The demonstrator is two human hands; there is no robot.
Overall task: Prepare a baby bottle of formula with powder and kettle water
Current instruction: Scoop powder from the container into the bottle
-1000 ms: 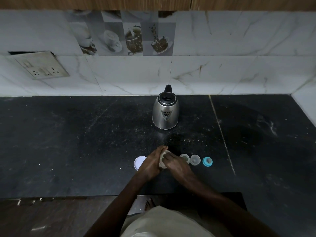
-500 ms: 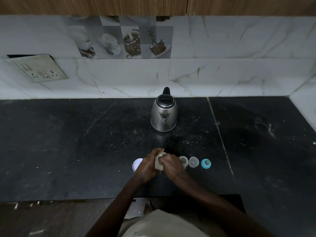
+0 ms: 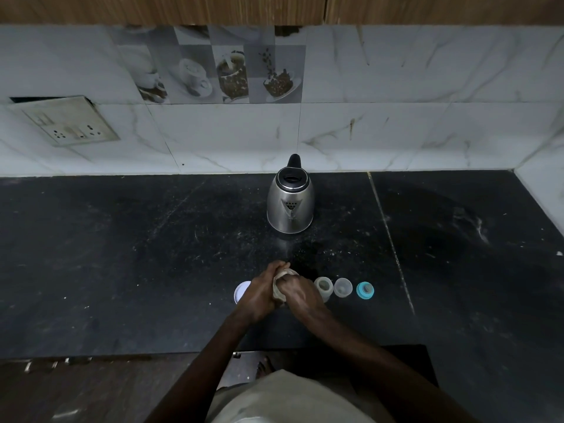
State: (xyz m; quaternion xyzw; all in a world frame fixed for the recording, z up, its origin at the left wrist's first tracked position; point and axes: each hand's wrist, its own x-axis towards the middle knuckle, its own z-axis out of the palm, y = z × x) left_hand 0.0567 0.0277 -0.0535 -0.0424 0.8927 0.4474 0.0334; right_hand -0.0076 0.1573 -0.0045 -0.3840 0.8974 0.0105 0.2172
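Little changed over the last second: both hands stay clasped around the same pale container at the front middle of the counter, the camera view merely tipped slightly down.

Left hand: fingers curled shut around the left side of a pale, translucent tub, thumb side up toward the rim. Right hand: fingers closed over the tub's right side and top, knuckles toward the camera. Contents hidden by both hands; whether powder inside, cannot tell.

Just left of the left hand, partly covered by it: white round lid lying flat on the black counter.

To the right of the right hand, 3 small items in a row along the counter:
- clear bottle body, upright, open mouth up, touching or nearly touching the right hand; cannot tell which
- clear cap, just beside the bottle
- teal ring with teat, a little apart from the cap

Steel kettle upright, well behind the hands, near the wall, black lid shut, spout side facing the camera, handle toward the tiles.

Marble-pattern wall tiles behind; socket plate on the far left of the wall.
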